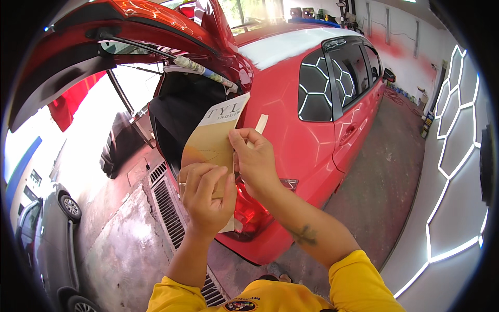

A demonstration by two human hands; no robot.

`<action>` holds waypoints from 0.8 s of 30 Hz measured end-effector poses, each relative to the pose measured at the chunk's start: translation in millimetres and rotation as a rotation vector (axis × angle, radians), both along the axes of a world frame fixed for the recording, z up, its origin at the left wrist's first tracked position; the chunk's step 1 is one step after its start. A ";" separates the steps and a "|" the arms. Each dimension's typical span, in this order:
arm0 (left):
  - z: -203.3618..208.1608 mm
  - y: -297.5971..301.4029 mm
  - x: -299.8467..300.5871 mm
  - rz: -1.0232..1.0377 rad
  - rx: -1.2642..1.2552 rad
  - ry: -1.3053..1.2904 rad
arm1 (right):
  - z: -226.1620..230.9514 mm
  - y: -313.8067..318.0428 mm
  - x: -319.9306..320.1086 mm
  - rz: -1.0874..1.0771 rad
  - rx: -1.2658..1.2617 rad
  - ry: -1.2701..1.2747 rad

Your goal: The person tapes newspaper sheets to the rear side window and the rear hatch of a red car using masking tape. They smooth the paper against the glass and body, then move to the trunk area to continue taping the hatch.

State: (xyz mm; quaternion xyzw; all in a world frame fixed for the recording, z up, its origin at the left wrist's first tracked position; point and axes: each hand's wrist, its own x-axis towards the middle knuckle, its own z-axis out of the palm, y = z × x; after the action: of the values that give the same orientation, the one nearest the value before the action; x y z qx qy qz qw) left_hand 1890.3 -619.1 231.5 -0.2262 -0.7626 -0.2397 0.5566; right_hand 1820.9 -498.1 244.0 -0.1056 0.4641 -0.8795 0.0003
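Both hands hold a printed paper sheet, tan below with a white top part, upright in front of the red car's rear corner. My left hand has its fingers curled at the sheet's lower part. At the sheet's right edge, my right hand pinches with thumb and fingers. A pale strip, which looks like masking tape, sticks up past the right fingers. Behind the hands is the red tail light, partly covered by the sheet and my forearm.
The raised tailgate hangs at upper left, its strut wrapped in printed paper. A whitish area covers part of the roof side. A drain grate crosses the floor. A grey car stands left; a hexagon-light panel stands right.
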 end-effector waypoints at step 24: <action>50.7 37.1 -142.1 0.479 0.356 -0.621 | -5.7 71.1 -151.2 0.155 1.065 1.078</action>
State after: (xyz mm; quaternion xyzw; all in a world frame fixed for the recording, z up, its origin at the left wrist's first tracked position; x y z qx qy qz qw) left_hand 1748.2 -582.0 282.2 0.1396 -0.8717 -0.2884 0.3707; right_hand 1669.7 -427.0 238.3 -0.5384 0.7529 -0.3610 -0.1140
